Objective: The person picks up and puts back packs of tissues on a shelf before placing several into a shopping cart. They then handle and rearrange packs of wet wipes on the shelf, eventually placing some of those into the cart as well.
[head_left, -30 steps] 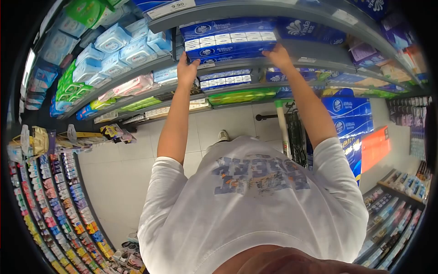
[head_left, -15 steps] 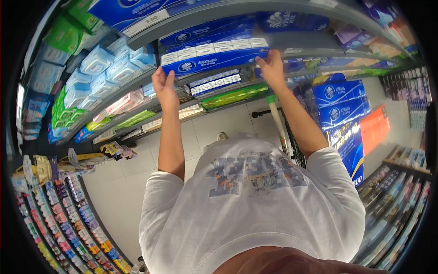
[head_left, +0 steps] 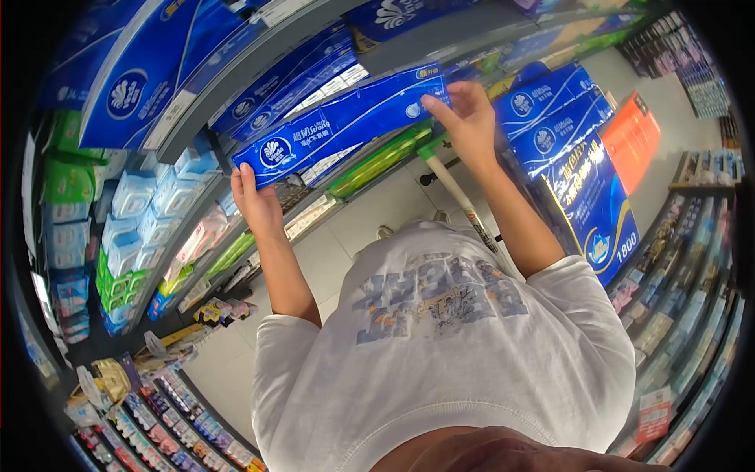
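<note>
I hold a long blue multipack of tissues (head_left: 346,122) out in front of the shelving, one hand at each end. My left hand (head_left: 255,203) grips its lower left end. My right hand (head_left: 465,118) grips its upper right end. The pack hangs tilted, free of the grey shelf (head_left: 228,75) behind it, where more blue tissue packs (head_left: 295,75) lie in a row.
Large blue tissue bales (head_left: 586,189) stand stacked at the right, beside an orange box (head_left: 641,130). A long handle (head_left: 464,208) leans in front of me. Shelves of wipes (head_left: 138,220) run down the left; racks of small goods line both lower sides.
The blue pack has come off the shelf and now hangs in both hands, lower and tilted. The view has swung, with the shelves shifted up and left.
</note>
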`<state>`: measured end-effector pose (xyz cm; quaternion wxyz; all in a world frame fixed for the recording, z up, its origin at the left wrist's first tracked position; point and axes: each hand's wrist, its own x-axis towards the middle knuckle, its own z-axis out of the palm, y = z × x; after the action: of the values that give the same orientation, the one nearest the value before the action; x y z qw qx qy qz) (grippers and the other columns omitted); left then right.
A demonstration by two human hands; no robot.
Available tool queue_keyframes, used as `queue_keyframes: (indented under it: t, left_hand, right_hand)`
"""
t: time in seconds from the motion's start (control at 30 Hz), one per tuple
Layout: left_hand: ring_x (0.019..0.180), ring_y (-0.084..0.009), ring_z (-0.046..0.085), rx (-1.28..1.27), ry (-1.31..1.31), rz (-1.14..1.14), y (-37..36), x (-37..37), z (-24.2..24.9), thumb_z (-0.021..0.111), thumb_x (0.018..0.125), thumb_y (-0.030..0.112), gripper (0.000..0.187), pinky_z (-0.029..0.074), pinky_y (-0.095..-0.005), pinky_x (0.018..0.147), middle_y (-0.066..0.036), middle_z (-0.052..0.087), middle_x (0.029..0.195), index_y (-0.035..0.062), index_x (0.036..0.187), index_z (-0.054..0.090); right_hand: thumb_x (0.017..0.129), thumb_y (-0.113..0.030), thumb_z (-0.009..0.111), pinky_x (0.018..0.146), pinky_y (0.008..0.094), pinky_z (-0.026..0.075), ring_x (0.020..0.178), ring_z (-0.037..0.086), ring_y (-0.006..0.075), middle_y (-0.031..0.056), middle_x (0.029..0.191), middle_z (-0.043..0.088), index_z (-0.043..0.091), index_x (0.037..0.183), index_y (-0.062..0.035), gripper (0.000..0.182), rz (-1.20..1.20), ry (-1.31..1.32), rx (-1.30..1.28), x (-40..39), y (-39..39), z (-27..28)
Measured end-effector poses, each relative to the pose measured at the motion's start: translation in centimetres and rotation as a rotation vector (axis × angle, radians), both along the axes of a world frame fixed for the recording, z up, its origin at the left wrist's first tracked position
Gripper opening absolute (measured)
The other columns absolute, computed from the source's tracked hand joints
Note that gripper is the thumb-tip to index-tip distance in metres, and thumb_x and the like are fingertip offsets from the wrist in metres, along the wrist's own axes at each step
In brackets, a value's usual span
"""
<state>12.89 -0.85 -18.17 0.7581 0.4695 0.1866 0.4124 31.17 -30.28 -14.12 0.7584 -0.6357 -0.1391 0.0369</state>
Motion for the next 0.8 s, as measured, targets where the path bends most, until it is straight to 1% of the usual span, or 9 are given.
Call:
queue_keyframes:
  t: [0.1, 0.2, 0.23, 0.3, 0.37, 0.47, 0.53, 0.67, 0.8]
  left_hand:
    - [0.096, -0.0177, 0.067, -0.003, 0.008, -0.052, -1.0, 1.1, 0.4, 0.056, 0.103, 0.022, 0.020, 0.057, -0.0357, 0.085, -0.010, 0.067, 0.107, 0.0032, 0.110, 0.054]
    - [0.097, -0.0184, 0.067, -0.018, 0.011, -0.119, -2.0, 2.5, 0.8, 0.057, 0.102, 0.023, 0.021, 0.057, -0.0365, 0.085, -0.011, 0.067, 0.108, 0.0036, 0.110, 0.054]
    - [0.100, -0.0202, 0.067, -0.034, 0.002, -0.153, -2.6, 3.0, 1.2, 0.056, 0.102, 0.023, 0.023, 0.057, -0.0382, 0.086, -0.012, 0.066, 0.111, 0.0027, 0.113, 0.054]
    - [0.103, -0.0225, 0.066, -0.046, -0.023, -0.209, -3.3, 4.3, 1.6, 0.056, 0.102, 0.022, 0.026, 0.057, -0.0397, 0.087, -0.013, 0.064, 0.115, 0.0017, 0.119, 0.053]
    - [0.111, -0.0255, 0.064, -0.060, -0.029, -0.302, -4.1, 5.6, 1.9, 0.055, 0.101, 0.021, 0.040, 0.053, -0.0419, 0.095, -0.016, 0.062, 0.121, -0.0021, 0.133, 0.048]
    - [0.115, -0.0272, 0.061, -0.017, -0.009, -0.494, -7.4, 7.6, 3.8, 0.057, 0.098, 0.025, 0.053, 0.049, -0.0420, 0.101, -0.019, 0.059, 0.126, -0.0049, 0.140, 0.043]
    - [0.116, -0.0286, 0.061, 0.029, -0.008, -0.648, -10.0, 8.8, 5.0, 0.059, 0.096, 0.027, 0.060, 0.048, -0.0411, 0.103, -0.020, 0.057, 0.129, -0.0061, 0.142, 0.041]
    - [0.116, -0.0255, 0.060, 0.082, 0.058, -0.955, -16.5, 10.3, 7.0, 0.071, 0.086, 0.032, 0.071, 0.047, -0.0370, 0.103, -0.019, 0.058, 0.127, -0.0075, 0.138, 0.043]
    - [0.112, -0.0206, 0.060, -0.074, 0.141, -1.179, -24.4, 10.3, 6.8, 0.076, 0.083, 0.010, 0.061, 0.047, -0.0342, 0.100, -0.013, 0.060, 0.122, -0.0027, 0.134, 0.046]
  right_hand:
    - [0.079, -0.017, 0.086, 0.075, 0.0267, 0.055, 0.086, 0.065, 0.0139, 0.0118, 0.096, 0.067, 0.054, 0.106, 0.0018, 0.045, -0.096, -0.071, -0.040, 0.1, -1.4, -0.4]
    - [0.078, -0.017, 0.087, 0.075, 0.0261, 0.054, 0.087, 0.064, 0.0130, 0.0102, 0.096, 0.067, 0.057, 0.106, 0.0011, 0.045, -0.163, -0.021, -0.104, -0.4, -3.3, 0.9]
    - [0.078, -0.017, 0.087, 0.075, 0.0261, 0.054, 0.087, 0.064, 0.0130, 0.0102, 0.096, 0.067, 0.057, 0.106, 0.0011, 0.045, -0.197, -0.024, -0.111, -0.3, -4.0, 0.9]
    - [0.078, -0.016, 0.087, 0.075, 0.0255, 0.053, 0.087, 0.064, 0.0124, 0.0095, 0.096, 0.067, 0.059, 0.107, 0.0009, 0.044, -0.235, -0.177, 0.010, -0.1, -5.7, 0.8]
    - [0.078, -0.014, 0.086, 0.075, 0.0246, 0.053, 0.084, 0.064, 0.0119, 0.0087, 0.094, 0.067, 0.059, 0.107, 0.0010, 0.042, -0.315, -0.211, -0.018, -0.2, -8.1, 1.8]
    - [0.082, -0.009, 0.082, 0.072, 0.0230, 0.052, 0.080, 0.063, 0.0096, 0.0059, 0.088, 0.067, 0.059, 0.106, 0.0011, 0.034, -0.436, -0.158, 0.062, -0.8, -12.0, 3.0]
    - [0.084, -0.008, 0.080, 0.069, 0.0205, 0.050, 0.078, 0.062, 0.0078, 0.0045, 0.087, 0.068, 0.062, 0.103, 0.0004, 0.028, -0.552, -0.116, 0.023, -1.1, -15.2, 2.9]
    - [0.088, -0.013, 0.076, 0.068, 0.0174, 0.045, 0.077, 0.060, 0.0053, 0.0013, 0.086, 0.068, 0.067, 0.098, -0.0019, 0.017, -0.822, -0.123, 0.046, -1.1, -22.2, 1.8]
    - [0.092, -0.013, 0.071, 0.065, 0.0183, 0.045, 0.074, 0.060, 0.0063, 0.0031, 0.083, 0.067, 0.065, 0.097, 0.0025, 0.018, -0.971, 0.056, 0.279, -1.0, -29.6, 0.5]
